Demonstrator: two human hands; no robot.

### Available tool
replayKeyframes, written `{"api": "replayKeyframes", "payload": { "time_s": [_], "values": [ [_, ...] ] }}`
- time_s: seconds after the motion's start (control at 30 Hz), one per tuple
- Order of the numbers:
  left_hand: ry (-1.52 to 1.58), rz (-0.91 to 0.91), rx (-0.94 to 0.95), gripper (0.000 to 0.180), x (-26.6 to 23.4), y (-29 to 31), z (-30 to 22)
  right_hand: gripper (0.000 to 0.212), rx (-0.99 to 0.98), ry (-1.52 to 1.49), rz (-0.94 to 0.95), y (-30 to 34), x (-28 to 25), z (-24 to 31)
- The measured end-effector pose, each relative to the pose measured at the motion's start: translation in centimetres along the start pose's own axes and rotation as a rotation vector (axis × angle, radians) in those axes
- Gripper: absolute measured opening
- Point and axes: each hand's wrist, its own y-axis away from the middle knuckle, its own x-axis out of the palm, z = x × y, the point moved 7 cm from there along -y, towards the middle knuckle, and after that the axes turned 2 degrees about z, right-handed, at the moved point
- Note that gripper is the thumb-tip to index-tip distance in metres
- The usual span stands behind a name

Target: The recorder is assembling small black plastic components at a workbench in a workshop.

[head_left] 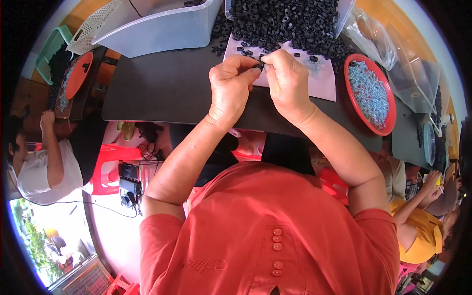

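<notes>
Both my hands meet over the near part of a white sheet on the dark table. My left hand pinches a small black plastic part between thumb and fingertips. Against that same part press the closed fingertips of my right hand; whether they also hold something tiny, I cannot tell. Just beyond my fingers, several loose black parts lie on the sheet. A large heap of such parts spills from a clear bin behind them. To the right, a red bowl holds many small, clear bluish pieces.
A translucent tub stands at the table's far left. Clear plastic bags lie behind the red bowl. People sit at both sides, one in a white shirt, another in yellow. Red stools stand below.
</notes>
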Motion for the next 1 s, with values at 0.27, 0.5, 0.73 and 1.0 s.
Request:
{"api": "replayKeyframes", "payload": {
  "time_s": [0.27, 0.5, 0.73, 1.0],
  "values": [
    [0.006, -0.033, 0.002, 0.006, -0.1, 0.1, 0.1, 0.018, -0.114, 0.103, -0.005, 0.1, 0.4, 0.7],
    [0.099, -0.008, -0.050, 0.008, 0.4, -0.2, 0.3, 0.008, 0.369, -0.307, 0.075, 0.7, 0.3, -2.7],
    [0.088, 0.002, -0.054, 0.013, 0.3, -0.2, -0.4, 0.008, 0.520, -0.510, 0.113, 0.5, 0.4, -3.3],
    [0.207, 0.023, -0.137, 0.008, 0.2, -0.2, 0.0, 0.010, 0.602, -0.508, 0.146, 0.9, 0.4, -3.1]
  ]
}}
